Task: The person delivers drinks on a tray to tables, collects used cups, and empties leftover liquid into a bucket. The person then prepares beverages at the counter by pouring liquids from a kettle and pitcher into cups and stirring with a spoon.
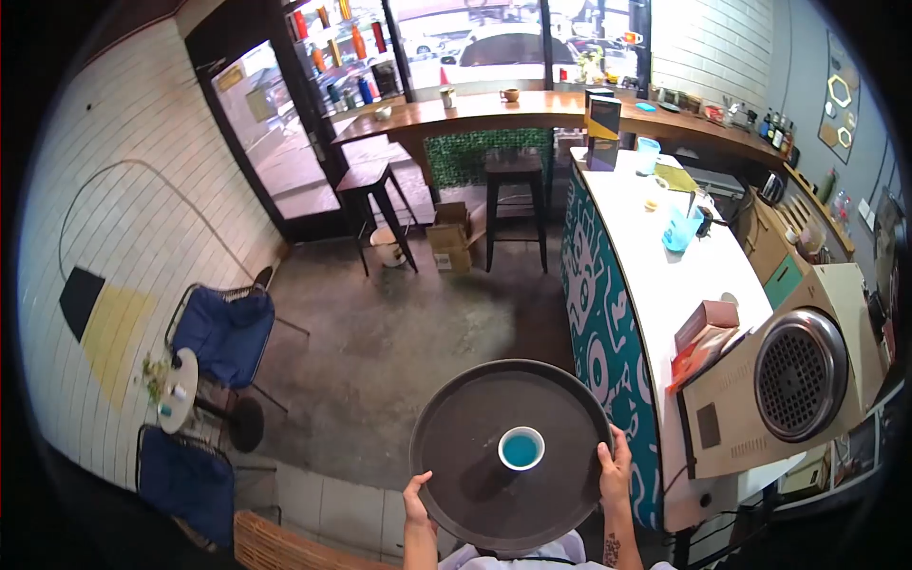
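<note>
A round dark serving tray (465, 408) is held level in front of my body, at the bottom centre of the head view. My left hand (417, 499) grips its left rim, thumb on top and fingers underneath, mostly hidden. On the opposite rim, my right hand (615, 465) holds it the same way, with the thumb over the edge. A small white cup (522, 448) with a blue inside or blue contents stands on the tray, a little right of its middle. Neither hand touches the cup.
A white-topped counter (655, 285) with a patterned teal front runs along my right, bearing blue containers and a large beige machine (760, 389). Blue chairs (223, 332) and a small round table (179, 385) stand left. Ahead are stools (514, 171), a cardboard box (450, 237) and a wooden window bar (475, 109).
</note>
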`<state>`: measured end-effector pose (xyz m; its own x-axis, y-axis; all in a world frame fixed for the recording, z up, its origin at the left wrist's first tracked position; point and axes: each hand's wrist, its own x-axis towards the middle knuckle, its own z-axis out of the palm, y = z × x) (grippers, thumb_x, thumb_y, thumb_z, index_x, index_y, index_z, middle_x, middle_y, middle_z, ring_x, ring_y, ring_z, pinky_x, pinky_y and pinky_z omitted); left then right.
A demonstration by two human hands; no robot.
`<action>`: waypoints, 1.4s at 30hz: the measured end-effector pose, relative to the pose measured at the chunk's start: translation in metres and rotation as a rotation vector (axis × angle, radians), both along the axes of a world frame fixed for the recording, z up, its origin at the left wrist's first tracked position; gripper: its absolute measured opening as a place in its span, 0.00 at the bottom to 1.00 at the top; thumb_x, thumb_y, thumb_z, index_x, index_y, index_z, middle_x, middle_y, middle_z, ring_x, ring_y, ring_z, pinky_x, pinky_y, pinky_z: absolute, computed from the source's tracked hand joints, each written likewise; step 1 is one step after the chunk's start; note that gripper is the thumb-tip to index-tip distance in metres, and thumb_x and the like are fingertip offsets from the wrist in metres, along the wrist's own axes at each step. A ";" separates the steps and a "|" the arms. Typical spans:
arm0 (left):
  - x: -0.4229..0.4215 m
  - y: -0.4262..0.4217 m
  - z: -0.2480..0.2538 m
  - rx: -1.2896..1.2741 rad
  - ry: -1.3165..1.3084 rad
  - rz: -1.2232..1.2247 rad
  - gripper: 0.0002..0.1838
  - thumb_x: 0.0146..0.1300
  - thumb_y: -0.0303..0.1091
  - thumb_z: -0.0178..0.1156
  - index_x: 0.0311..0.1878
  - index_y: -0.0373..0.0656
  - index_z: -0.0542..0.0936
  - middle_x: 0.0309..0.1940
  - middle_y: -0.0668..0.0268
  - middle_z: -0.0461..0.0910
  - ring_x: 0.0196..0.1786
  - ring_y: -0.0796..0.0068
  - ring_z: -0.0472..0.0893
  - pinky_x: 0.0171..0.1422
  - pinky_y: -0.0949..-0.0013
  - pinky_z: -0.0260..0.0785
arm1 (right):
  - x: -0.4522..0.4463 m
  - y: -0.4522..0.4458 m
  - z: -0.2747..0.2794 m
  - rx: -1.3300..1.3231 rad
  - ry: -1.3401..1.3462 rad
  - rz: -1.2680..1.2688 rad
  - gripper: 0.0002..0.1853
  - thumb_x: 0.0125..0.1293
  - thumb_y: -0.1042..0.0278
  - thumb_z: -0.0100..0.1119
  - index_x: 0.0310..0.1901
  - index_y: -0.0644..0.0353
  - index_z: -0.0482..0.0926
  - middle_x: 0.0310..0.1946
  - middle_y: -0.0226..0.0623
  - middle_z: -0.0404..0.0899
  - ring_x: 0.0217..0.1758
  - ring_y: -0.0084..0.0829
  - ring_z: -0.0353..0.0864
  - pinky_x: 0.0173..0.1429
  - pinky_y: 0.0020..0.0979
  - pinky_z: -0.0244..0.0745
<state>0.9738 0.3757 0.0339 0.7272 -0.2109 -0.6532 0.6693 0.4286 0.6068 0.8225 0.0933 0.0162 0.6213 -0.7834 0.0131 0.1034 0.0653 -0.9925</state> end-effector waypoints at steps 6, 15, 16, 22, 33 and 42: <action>0.135 -0.044 -0.012 -0.047 0.028 -0.127 0.21 0.56 0.40 0.61 0.50 0.37 0.81 0.45 0.57 0.85 0.47 0.57 0.84 0.55 0.57 0.76 | 0.104 -0.023 0.019 -0.048 0.003 -0.136 0.18 0.70 0.72 0.54 0.60 0.65 0.72 0.50 0.32 0.77 0.52 0.23 0.74 0.62 0.26 0.68; 0.347 -0.168 -0.012 -0.132 -0.074 -0.103 0.24 0.55 0.44 0.60 0.50 0.36 0.81 0.46 0.54 0.85 0.48 0.55 0.84 0.56 0.56 0.78 | 0.317 -0.140 0.022 -0.023 -0.051 -0.169 0.20 0.69 0.72 0.56 0.61 0.67 0.73 0.51 0.34 0.79 0.55 0.25 0.76 0.63 0.27 0.68; 0.371 -0.182 -0.015 -0.188 -0.065 -0.095 0.25 0.54 0.44 0.60 0.51 0.37 0.81 0.47 0.55 0.84 0.49 0.54 0.84 0.57 0.56 0.77 | 0.341 -0.157 0.025 -0.024 -0.070 -0.163 0.20 0.69 0.72 0.56 0.62 0.67 0.73 0.51 0.34 0.79 0.55 0.26 0.76 0.64 0.27 0.68; 0.489 -0.262 0.005 -0.202 -0.104 -0.022 0.30 0.51 0.46 0.60 0.55 0.38 0.77 0.51 0.55 0.82 0.52 0.52 0.82 0.60 0.52 0.75 | 0.467 -0.240 0.031 -0.043 -0.107 -0.148 0.22 0.69 0.73 0.57 0.64 0.68 0.72 0.53 0.35 0.79 0.56 0.26 0.77 0.64 0.28 0.69; 0.704 -0.435 0.020 -0.110 -0.117 -0.058 0.29 0.50 0.45 0.60 0.55 0.41 0.77 0.48 0.57 0.82 0.51 0.53 0.81 0.58 0.53 0.75 | 0.682 -0.406 0.038 -0.212 -0.041 -0.165 0.21 0.69 0.77 0.53 0.63 0.69 0.72 0.53 0.35 0.79 0.56 0.25 0.77 0.64 0.27 0.68; 0.855 -0.573 0.045 -0.209 -0.141 -0.178 0.29 0.54 0.45 0.60 0.57 0.38 0.77 0.52 0.56 0.82 0.53 0.55 0.81 0.59 0.55 0.74 | 0.818 -0.540 0.074 -0.315 0.122 -0.244 0.12 0.73 0.76 0.51 0.54 0.68 0.73 0.40 0.32 0.79 0.45 0.21 0.77 0.53 0.25 0.72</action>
<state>1.8286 -0.1971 0.0789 0.7470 -0.4623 -0.4778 0.6609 0.4375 0.6098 1.6407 -0.4467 0.0898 0.4296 -0.8773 0.2140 -0.0410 -0.2557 -0.9659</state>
